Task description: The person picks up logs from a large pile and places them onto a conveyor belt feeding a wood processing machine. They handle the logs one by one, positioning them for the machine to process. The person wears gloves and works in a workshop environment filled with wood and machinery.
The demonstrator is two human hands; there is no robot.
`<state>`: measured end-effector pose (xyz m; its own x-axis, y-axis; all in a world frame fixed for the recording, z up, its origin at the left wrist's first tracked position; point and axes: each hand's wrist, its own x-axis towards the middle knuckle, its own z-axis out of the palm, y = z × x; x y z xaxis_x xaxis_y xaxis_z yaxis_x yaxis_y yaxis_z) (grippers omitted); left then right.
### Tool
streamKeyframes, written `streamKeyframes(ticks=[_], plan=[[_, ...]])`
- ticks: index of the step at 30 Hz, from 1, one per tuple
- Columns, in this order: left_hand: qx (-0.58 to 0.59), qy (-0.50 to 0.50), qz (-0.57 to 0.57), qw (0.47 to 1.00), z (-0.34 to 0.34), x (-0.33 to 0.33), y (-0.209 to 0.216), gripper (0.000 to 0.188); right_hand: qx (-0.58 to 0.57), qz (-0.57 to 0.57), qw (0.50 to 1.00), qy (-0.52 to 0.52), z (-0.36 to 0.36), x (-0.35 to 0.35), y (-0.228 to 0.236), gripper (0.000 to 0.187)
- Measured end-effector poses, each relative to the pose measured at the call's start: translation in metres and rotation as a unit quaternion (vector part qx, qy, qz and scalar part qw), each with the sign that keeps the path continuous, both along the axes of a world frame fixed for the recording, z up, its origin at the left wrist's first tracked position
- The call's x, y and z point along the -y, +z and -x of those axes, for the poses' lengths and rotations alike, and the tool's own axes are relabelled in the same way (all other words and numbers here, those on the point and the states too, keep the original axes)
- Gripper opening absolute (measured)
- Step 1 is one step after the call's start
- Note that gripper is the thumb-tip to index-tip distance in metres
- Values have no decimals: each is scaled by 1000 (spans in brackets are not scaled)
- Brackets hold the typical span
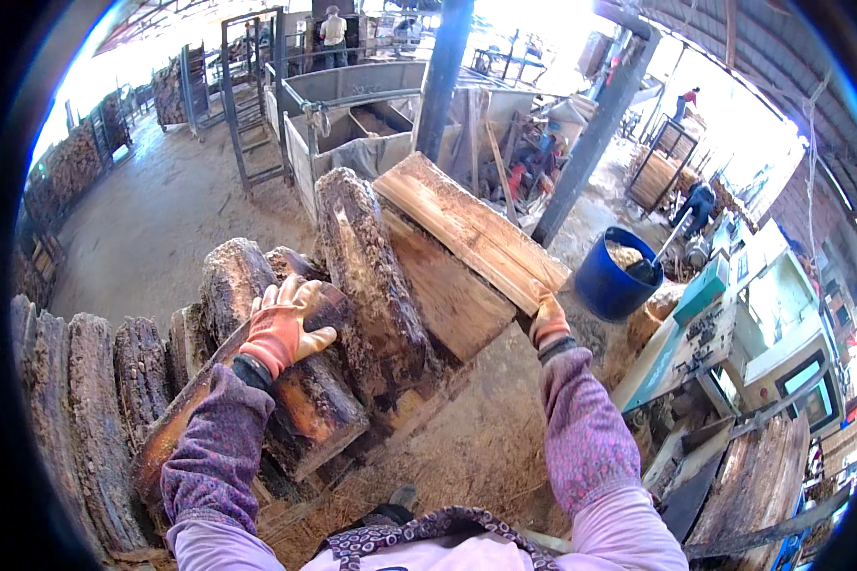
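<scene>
My left hand [286, 324], in an orange and tan work glove, lies with fingers spread on a dark, reddish-brown piece of timber [186, 409] in the stack. At the right, my right hand [548, 319] wears a matching glove and is closed round the near right corner of a pale sawn plank [471, 228]. That plank rests on another sawn wood piece [443, 285], both slanting away from me. Between my hands stands a bark-covered slab [367, 262], its rough side up. Under my left wrist is a dark wet-looking block [314, 409].
Rough bark slabs [86, 419] line the left. A blue tub [619, 276] holds sawdust and a shovel. Pale green machinery [733, 324] fills the right side. Steel posts [445, 76] rise ahead beside a metal bin [352, 124]. A co-worker [697, 205] bends over beyond the tub.
</scene>
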<state>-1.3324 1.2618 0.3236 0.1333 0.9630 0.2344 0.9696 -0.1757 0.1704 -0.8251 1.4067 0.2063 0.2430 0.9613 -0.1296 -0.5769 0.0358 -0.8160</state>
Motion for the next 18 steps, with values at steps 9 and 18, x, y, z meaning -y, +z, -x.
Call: streamKeyframes(ticks=[9, 18], plan=[[836, -174, 267, 447, -107, 7, 10, 82, 678, -344, 644, -83, 85, 206, 224, 54], [873, -377, 258, 171, -220, 128, -49, 60, 800, -394, 428, 144, 63, 505, 233, 50]])
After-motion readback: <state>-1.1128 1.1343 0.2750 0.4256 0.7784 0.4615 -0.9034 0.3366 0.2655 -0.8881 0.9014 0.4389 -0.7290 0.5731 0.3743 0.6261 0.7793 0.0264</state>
